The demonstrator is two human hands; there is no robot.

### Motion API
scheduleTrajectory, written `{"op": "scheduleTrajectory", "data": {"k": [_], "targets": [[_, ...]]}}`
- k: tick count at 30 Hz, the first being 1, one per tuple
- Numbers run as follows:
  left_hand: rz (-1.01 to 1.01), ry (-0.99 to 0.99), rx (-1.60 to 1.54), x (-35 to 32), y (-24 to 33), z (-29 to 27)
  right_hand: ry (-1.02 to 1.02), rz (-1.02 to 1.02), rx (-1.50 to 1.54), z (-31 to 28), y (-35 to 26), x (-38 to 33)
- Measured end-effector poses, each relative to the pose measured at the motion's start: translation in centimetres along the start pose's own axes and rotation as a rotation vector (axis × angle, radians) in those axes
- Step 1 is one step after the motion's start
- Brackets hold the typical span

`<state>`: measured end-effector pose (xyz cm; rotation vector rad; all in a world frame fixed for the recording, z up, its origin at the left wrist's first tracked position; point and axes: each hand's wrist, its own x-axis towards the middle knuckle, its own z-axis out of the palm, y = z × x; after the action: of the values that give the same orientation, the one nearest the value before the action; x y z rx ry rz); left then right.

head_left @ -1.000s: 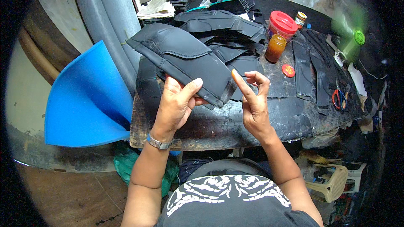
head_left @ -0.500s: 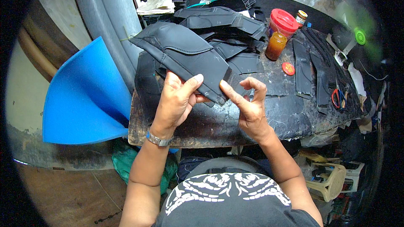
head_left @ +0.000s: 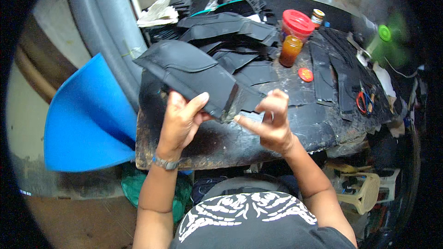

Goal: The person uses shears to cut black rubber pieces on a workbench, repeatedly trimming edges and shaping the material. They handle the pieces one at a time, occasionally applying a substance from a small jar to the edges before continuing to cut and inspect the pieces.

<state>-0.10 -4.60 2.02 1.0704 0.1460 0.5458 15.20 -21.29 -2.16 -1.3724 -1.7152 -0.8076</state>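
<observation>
From the head view, the left hand [head_left: 181, 119] grips a black leather-like piece [head_left: 194, 76], fingers curled under it and the thumb pressed on top near its lower edge. The piece is matte, smooth and stiff-looking, a long curved panel with layered edges; its long axis runs from upper left down to lower right, the broader rounded end pointing up-left toward the grey pipes [head_left: 104, 27] and the narrower cut end pointing down-right, where a paler, greyish raw edge shows. It is held just above the worktable [head_left: 221, 140], whose top is dark, stained and rough. The right hand [head_left: 272, 122] is at that cut end, thumb and bent fingers pinched together on the corner of the piece, forefinger stretched toward the left hand. Behind lie more black cut pieces [head_left: 230, 32], flat and overlapping in a loose heap. An orange-filled jar [head_left: 290, 50] stands beside a red-lidded container [head_left: 297, 24], with a small red cap [head_left: 305, 74] near them and red-handled scissors [head_left: 364, 101] farther right. A smooth blue sheet [head_left: 87, 124], curved like a cone, leans left of the table.
</observation>
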Motion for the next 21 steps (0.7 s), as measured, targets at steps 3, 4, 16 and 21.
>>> {"op": "scheduleTrajectory", "data": {"k": [3, 4, 16, 21], "targets": [[0.112, 0.027, 0.044, -0.3, 0.9, -0.3, 0.128, 0.422, -0.058, -2.1, 6.4, 0.7], [0.154, -0.03, -0.019, -0.1, 1.3, -0.5, 0.155, 0.5, -0.184, -2.8, 9.2, 1.0], [-0.108, -0.115, -0.056, 2.1, 5.9, -2.8, -0.029, 0.767, -0.484, -3.9, 22.9, -0.3], [-0.29, -0.126, 0.319, 1.6, 8.0, -2.5, -0.202, 0.652, -0.664, -4.3, 19.9, -1.8]]}}
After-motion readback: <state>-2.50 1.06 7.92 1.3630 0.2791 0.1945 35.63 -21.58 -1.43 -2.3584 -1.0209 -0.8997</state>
